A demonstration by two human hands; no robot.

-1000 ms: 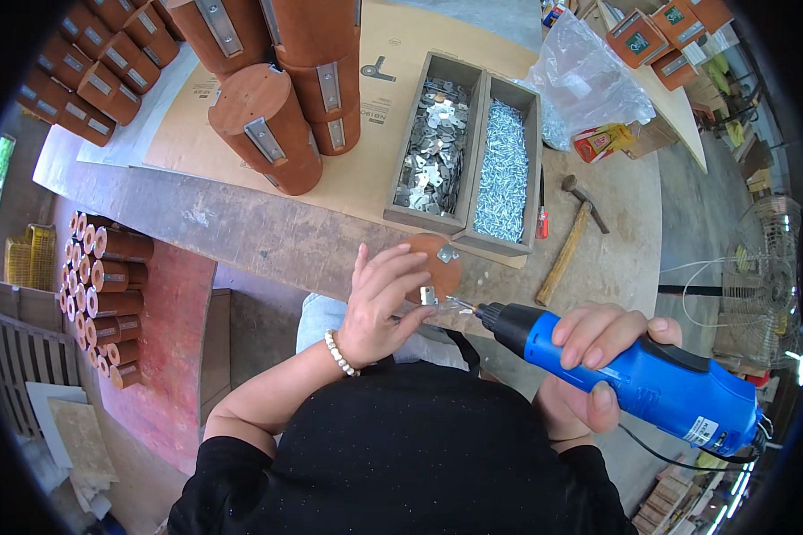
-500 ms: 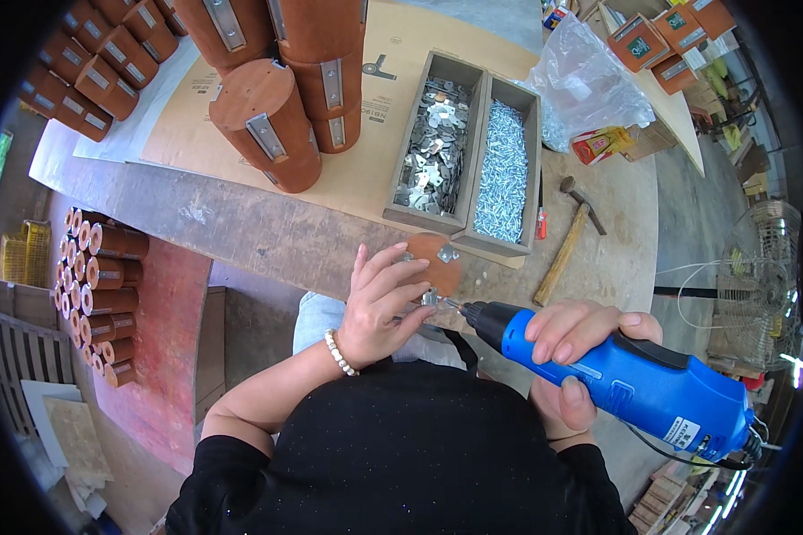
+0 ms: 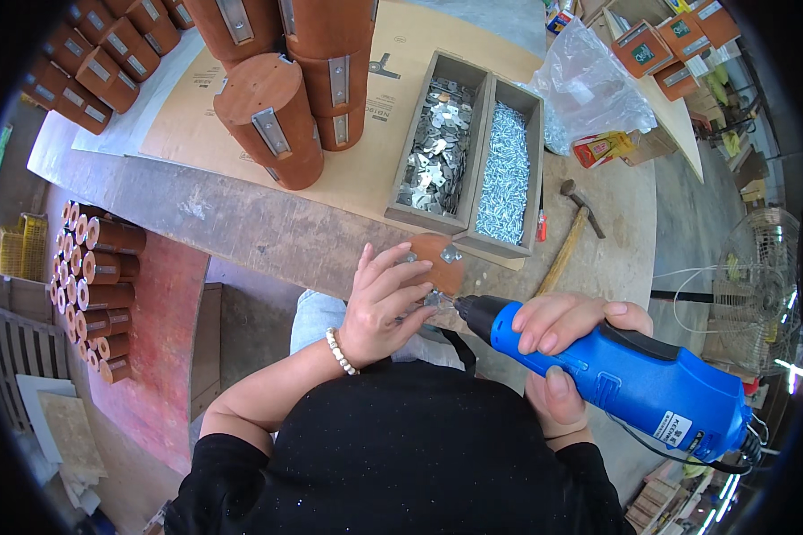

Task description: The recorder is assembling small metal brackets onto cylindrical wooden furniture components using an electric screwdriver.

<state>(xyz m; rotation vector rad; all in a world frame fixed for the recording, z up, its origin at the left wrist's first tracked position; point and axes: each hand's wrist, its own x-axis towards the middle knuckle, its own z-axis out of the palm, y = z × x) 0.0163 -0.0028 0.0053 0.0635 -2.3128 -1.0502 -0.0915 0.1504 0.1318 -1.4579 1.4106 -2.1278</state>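
My right hand (image 3: 567, 343) is wrapped around a blue electric screwdriver (image 3: 625, 379), its black nose pointing left. The thin bit ends at a small metal plate (image 3: 433, 297) on the near edge of a reddish-brown wooden cylinder (image 3: 434, 259). Only the cylinder's round end shows clearly, with more small plates on its rim. My left hand (image 3: 384, 303), a beaded bracelet at its wrist, grips the cylinder's left side. Its thumb and fingertips lie close by the plate at the bit. Whether a screw sits under the bit is too small to tell.
Just beyond my hands stands a two-part wooden box (image 3: 462, 234) of metal plates and screws. A hammer (image 3: 567, 245) lies to its right. Stacked wooden cylinders (image 3: 272, 116) stand at the back left, with a plastic bag (image 3: 589, 80) at the back right.
The screwdriver has shifted slightly left and down, its nose nearer the plate. My left hand keeps nearly the same place on the cylinder. The view has moved a little.
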